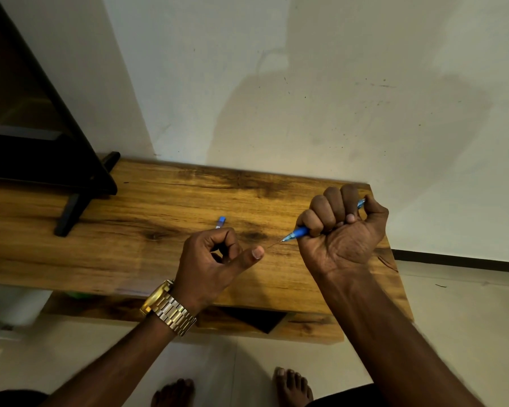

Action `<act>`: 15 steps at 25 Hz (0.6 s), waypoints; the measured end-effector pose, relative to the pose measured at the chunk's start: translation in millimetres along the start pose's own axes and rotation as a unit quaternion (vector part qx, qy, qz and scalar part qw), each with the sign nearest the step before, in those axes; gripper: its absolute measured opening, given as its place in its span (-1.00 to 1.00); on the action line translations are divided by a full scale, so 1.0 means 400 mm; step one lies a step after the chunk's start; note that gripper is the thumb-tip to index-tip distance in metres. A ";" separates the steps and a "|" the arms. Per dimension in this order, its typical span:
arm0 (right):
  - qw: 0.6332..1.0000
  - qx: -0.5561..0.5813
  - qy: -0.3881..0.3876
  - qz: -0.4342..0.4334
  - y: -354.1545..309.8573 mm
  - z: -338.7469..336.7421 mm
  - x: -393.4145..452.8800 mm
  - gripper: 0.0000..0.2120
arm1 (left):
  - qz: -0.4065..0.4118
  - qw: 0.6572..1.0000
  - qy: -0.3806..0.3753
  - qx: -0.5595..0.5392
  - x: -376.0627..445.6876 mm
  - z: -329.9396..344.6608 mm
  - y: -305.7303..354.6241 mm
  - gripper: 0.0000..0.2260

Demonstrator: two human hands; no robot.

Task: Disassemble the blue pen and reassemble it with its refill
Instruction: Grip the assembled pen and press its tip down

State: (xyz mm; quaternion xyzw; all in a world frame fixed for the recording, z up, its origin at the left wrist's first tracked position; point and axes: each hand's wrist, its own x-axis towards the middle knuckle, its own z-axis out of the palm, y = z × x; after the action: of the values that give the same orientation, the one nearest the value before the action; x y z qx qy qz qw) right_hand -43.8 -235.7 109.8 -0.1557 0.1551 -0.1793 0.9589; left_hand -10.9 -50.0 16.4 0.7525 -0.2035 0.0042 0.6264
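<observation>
My right hand point(343, 230) is closed in a fist around the blue pen point(299, 232), above the right part of the wooden table point(159, 201). The pen's clear tip points left and down, and a thin refill point sticks out toward my left thumb. The pen's back end shows above my right thumb. My left hand point(215, 259) hovers just left of the tip, fingers curled and thumb stretched out. A small blue pen piece point(221, 222) shows just behind my left fingers. Whether those fingers hold it or it lies on the table is unclear.
A dark stand with black feet point(71, 212) occupies the table's left end. A pale wall rises behind the table. The table's right edge is close to my right hand. My bare feet point(291, 386) are on the tiled floor below.
</observation>
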 end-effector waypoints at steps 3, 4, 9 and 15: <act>0.995 0.033 -0.086 0.025 0.012 -0.034 0.016 -0.63 | 0.001 1.000 0.003 0.000 0.001 0.000 -0.002 -0.44; 0.995 0.030 -0.092 0.029 0.016 -0.034 0.020 -0.62 | 0.001 1.000 0.002 0.001 0.001 0.000 -0.004 -0.46; 0.989 0.036 -0.132 0.049 0.025 -0.041 0.017 -0.60 | 0.007 1.000 0.000 0.000 -0.001 0.007 0.001 -0.49; 0.985 0.040 -0.148 0.076 0.047 -0.047 0.010 -0.59 | 0.014 1.000 -0.001 0.003 -0.003 0.013 0.009 -0.59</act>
State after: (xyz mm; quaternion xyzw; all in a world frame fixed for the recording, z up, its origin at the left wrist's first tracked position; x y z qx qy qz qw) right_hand -41.4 -225.1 85.1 -0.1296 0.0150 -0.0872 0.9876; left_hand -14.2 -55.1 18.3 0.7516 -0.2144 0.0124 0.6237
